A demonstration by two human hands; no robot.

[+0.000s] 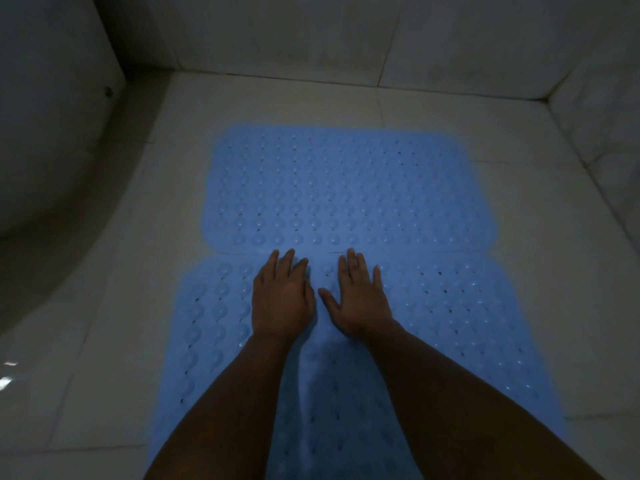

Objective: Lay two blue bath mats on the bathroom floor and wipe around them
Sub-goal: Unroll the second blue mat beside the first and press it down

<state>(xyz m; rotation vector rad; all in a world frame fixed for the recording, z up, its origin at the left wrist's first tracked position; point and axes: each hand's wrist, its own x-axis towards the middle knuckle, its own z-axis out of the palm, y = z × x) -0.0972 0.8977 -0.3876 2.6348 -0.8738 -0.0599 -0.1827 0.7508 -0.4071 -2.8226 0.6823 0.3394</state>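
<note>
Two blue bath mats with bumps and small holes lie flat on the pale tiled floor, one behind the other. The far mat (346,188) sits crosswise near the back wall. The near mat (467,323) meets it edge to edge and runs toward me, partly under my arms. My left hand (282,299) and my right hand (356,299) rest palm down side by side on the near mat's far edge, fingers spread and reaching the seam. Neither hand holds anything.
A large white rounded fixture (52,133) fills the left side, its base curving along the floor. Tiled walls (346,36) close the back and the right (606,116). Bare floor tiles (104,341) show on both sides of the mats.
</note>
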